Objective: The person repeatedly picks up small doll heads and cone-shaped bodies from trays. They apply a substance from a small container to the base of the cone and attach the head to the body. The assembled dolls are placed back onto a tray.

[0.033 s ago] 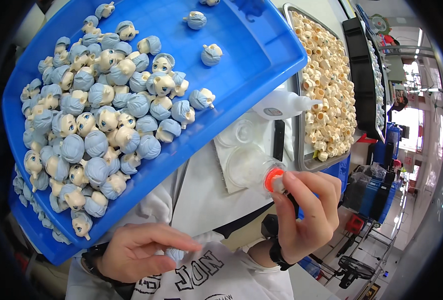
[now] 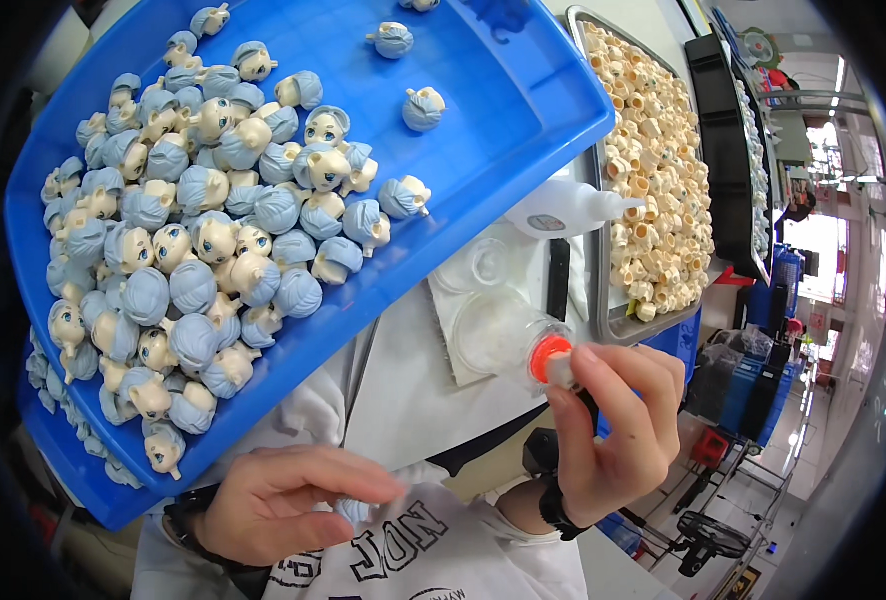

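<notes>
My left hand [image 2: 288, 500] is low and in front of my shirt, its thumb and fingers curled round a small light-blue piece [image 2: 351, 509], mostly hidden, that matches the blue hair of the doll heads. Between the thumb and fingertips of my right hand [image 2: 618, 415] is a small pale piece [image 2: 561, 371], at the orange-red rim [image 2: 550, 356] of a clear container [image 2: 493, 330]. Whether it touches the rim I cannot tell. To the left, a blue tray [image 2: 483, 110] bears many doll heads [image 2: 193, 285] with light-blue hair and cream faces.
A white squeeze bottle [image 2: 563, 208] lies by the tray's edge, its nozzle pointing right. Beyond it, a metal tray [image 2: 618, 325] holds many hollow cream parts [image 2: 658, 180]. A black tray [image 2: 720, 150] stands farther right. A clear round dish [image 2: 483, 262] is near the squeeze bottle.
My right hand has shifted very slightly, and the pale piece in it has turned a little. The left hand's fingertips are blurred by slight motion.
</notes>
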A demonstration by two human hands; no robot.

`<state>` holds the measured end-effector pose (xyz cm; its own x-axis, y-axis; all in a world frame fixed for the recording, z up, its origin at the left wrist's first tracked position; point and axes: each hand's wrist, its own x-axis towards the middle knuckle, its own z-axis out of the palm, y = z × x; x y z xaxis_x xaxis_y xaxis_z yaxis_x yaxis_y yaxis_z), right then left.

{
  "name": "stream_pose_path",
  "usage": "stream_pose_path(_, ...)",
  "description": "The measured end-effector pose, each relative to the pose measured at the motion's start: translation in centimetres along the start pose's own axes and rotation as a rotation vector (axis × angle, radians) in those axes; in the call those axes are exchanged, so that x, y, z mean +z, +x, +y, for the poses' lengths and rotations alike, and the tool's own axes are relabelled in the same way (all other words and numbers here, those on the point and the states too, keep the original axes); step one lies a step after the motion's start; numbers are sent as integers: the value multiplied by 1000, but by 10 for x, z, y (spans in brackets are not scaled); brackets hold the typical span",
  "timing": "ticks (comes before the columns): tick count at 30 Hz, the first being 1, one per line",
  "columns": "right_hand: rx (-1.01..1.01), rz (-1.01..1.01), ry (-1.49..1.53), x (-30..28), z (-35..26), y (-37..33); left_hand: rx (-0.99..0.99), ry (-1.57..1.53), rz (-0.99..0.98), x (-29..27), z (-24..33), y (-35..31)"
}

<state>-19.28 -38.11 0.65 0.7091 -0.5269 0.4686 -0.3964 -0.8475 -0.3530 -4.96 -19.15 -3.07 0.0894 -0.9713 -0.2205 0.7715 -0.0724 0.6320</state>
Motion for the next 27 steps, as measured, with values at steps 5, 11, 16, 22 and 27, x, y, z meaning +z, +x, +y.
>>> stream_pose_path(5, 2, 24, 52, -1, 3, -6, 81, -57, -12, -2, -8, 0)
stream_pose_path(11, 19, 40, 45, 0, 4, -7, -142, -173, 104, 6, 5, -3)
stream_pose_path(16, -54, 175, 320, 2, -6, -16, 34, -90, -21, -3, -5, -1)
stream_pose_path(22, -168, -135, 573, 13, -34, -36, -3, -104, 134, 2, -2, -1)
stream_pose_path(27, -75, -70, 523, 19, -51, -38, -28, -117, 125, 5, 1, 0)
